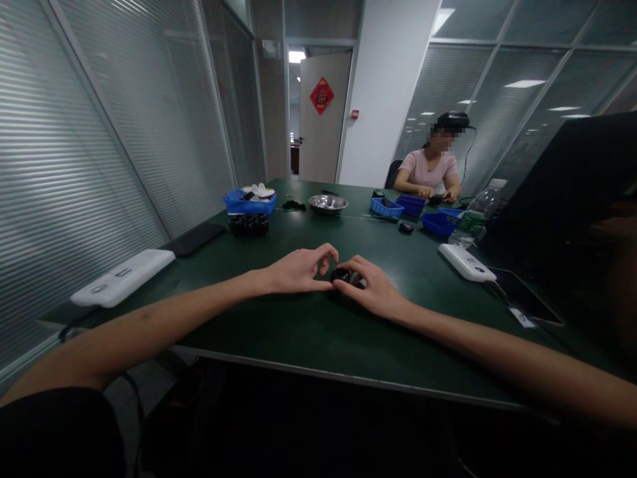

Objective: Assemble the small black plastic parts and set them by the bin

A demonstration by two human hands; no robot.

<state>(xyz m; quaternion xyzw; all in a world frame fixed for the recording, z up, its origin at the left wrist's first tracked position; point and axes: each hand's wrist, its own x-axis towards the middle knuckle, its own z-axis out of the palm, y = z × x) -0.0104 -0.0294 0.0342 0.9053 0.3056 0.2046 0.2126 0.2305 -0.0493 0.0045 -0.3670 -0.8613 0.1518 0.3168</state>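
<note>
Both of my hands rest on the dark green table (279,318), meeting at its middle. My right hand (371,289) curls its fingers over a small round black part (342,274) and grips it. My left hand (298,269) touches the same black part from the left, thumb and fingers bent into a pinch against it. The fingers hide most of the part.
A white device (122,277) and a dark phone (198,238) lie at the left; another white device (465,261), a tablet (527,297) and a water bottle (475,216) at the right. Blue bins (249,202), black parts (249,226) and a metal bowl (327,203) stand farther back. A person in pink (430,174) works at the far end.
</note>
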